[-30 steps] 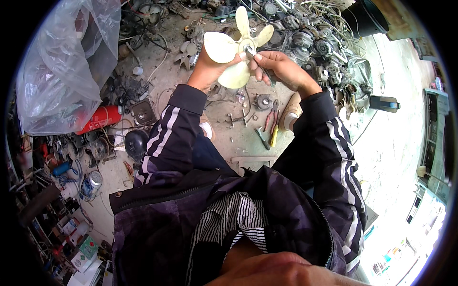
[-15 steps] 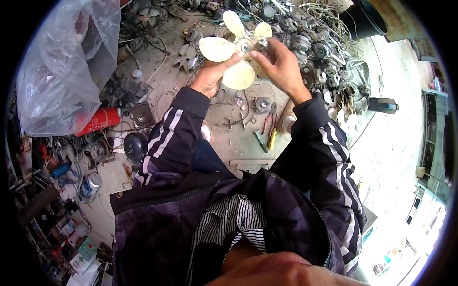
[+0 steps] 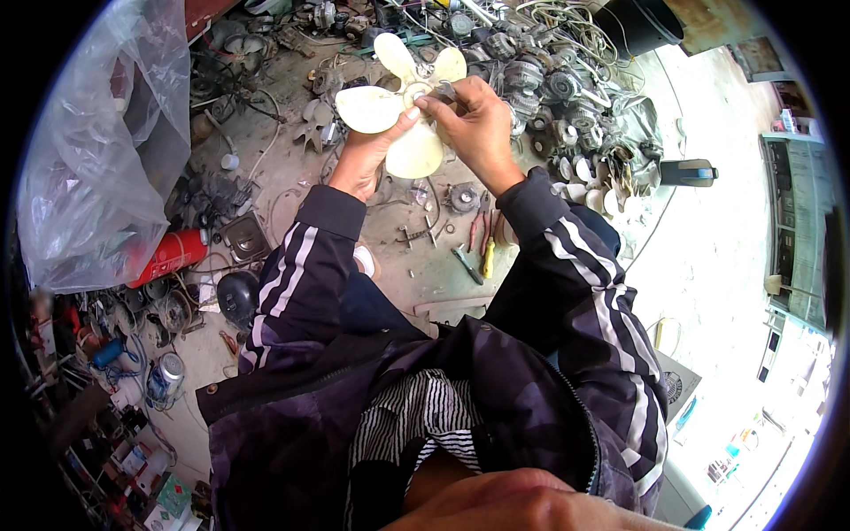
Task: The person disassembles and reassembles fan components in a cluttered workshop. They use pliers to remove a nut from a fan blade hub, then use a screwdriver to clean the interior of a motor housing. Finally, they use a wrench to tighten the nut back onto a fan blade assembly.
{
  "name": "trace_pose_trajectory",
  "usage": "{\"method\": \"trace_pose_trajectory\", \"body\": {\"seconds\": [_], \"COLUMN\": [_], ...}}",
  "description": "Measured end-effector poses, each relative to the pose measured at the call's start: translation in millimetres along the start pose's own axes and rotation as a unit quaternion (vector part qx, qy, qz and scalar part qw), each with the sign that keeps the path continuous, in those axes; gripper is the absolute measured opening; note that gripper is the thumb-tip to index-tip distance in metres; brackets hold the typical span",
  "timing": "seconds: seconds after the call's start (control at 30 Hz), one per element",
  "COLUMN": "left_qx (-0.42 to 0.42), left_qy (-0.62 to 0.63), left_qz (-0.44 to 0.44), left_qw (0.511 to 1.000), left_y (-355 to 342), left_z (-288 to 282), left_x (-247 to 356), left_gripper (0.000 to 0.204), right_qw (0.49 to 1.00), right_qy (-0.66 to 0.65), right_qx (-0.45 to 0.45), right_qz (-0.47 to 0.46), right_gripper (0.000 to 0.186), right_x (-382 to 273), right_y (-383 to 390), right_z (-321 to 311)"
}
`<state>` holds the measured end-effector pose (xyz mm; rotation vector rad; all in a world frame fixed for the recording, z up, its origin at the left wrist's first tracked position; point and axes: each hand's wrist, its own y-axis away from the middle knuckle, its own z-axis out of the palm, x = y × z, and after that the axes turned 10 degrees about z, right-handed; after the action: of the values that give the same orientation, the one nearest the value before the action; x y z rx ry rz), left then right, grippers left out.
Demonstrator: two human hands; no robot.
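Note:
A cream plastic fan blade (image 3: 366, 110) with several petal-shaped vanes is held up over the floor in front of me. My left hand (image 3: 365, 159) grips it from below, the thumb lying close to the hub and the other fingers behind the vanes. At the hub, my right hand (image 3: 474, 128) is closed, its thumb tip touching the centre. Against its bent index finger shows a small shiny metal piece (image 3: 445, 91), whose kind I cannot make out. Below the blade lie a round metal motor part (image 3: 462, 197), red-handled pliers (image 3: 479, 228) and a yellow-handled tool (image 3: 489, 259).
Old motors (image 3: 524, 75) and cables are heaped at the far right, beside a black bucket (image 3: 639, 26). A clear plastic bag (image 3: 102, 168) hangs at the left near a red cylinder (image 3: 173, 255). A dark-handled tool (image 3: 467, 265) lies between my feet.
The fan blade and both hands have shifted left in the picture, and the whole view has swung a little. My right fingers have closed in toward the hub, where the shiny centre no longer shows.

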<state>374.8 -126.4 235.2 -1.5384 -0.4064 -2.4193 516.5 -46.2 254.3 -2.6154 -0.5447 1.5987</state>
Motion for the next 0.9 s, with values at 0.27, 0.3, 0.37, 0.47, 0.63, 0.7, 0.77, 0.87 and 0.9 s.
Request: {"method": "trace_pose_trajectory", "body": {"seconds": [0.27, 0.3, 0.37, 0.47, 0.63, 0.7, 0.77, 0.87, 0.9], "left_qx": [0.009, 0.008, 0.006, 0.002, -0.007, -0.015, -0.014, -0.010, -0.008], "left_qy": [-0.024, -0.024, -0.025, -0.019, -0.020, -0.012, -0.012, -0.014, -0.014], "left_qz": [0.016, 0.016, 0.015, 0.015, 0.011, 0.003, 0.003, 0.002, 0.002], "left_qw": [1.000, 1.000, 1.000, 1.000, 1.000, 1.000, 1.000, 1.000, 1.000], "left_y": [-1.5, -1.1, -1.3, -1.2, 0.5, 0.0, 1.5, 2.2, 2.5], "left_z": [-2.3, -1.8, -4.6, -6.3, -4.5, -5.1, -4.1, -5.3, -5.7], "left_x": [-1.5, -1.0, -1.9, -2.8, 0.1, 1.4, 4.2, 4.9, 5.1], "left_gripper": [0.048, 0.048, 0.048, 0.048, 0.048, 0.048, 0.048, 0.048, 0.047], "right_qw": [0.999, 0.999, 0.999, 0.999, 0.998, 0.997, 0.994, 0.988, 0.985], "right_qy": [0.004, 0.000, -0.025, -0.038, -0.036, -0.041, -0.035, 0.001, 0.017], "right_qx": [0.027, 0.034, 0.034, 0.029, 0.021, 0.009, 0.003, 0.000, 0.000], "right_qz": [-0.028, -0.028, -0.022, -0.024, -0.049, -0.063, -0.104, -0.156, -0.172], "right_gripper": [0.026, 0.026, 0.025, 0.024, 0.020, 0.019, 0.019, 0.019, 0.019], "right_x": [4.6, 4.9, 5.9, 5.3, 4.1, 6.4, 11.0, 11.5, 9.6], "right_y": [-0.2, 0.5, 2.6, 3.0, 3.3, 1.1, -1.9, -4.9, -5.7], "right_z": [3.6, 5.2, 10.6, 10.7, 7.1, 7.0, 7.6, 4.3, 2.9]}}
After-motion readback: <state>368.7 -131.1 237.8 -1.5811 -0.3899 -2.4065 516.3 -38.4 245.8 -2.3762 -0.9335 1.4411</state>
